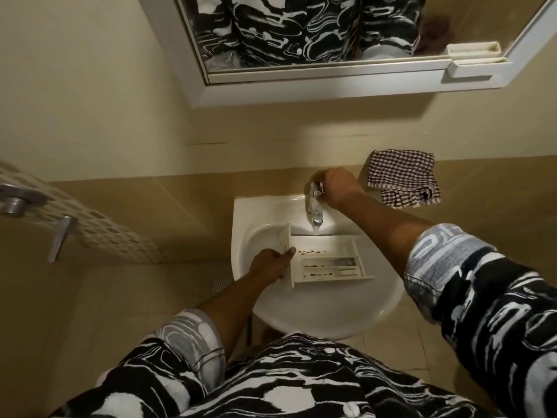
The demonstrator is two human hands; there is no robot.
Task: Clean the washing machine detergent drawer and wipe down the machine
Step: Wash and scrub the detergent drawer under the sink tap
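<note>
The white detergent drawer (328, 260) lies in the white sink (319, 315) under the chrome tap (315, 206). Brown residue streaks its compartments. My left hand (271, 263) grips the drawer's front panel at its left end, thumb over the panel's edge. My right hand (337, 185) is curled round the tap's handle at the back of the sink. No water stream is plainly visible below the spout.
A checked cloth (402, 176) hangs on the tiled wall right of the tap. A mirror cabinet (316, 82) hangs above the sink. A door with a metal handle (60, 236) stands at the left. A floor drain (218, 285) sits left of the sink.
</note>
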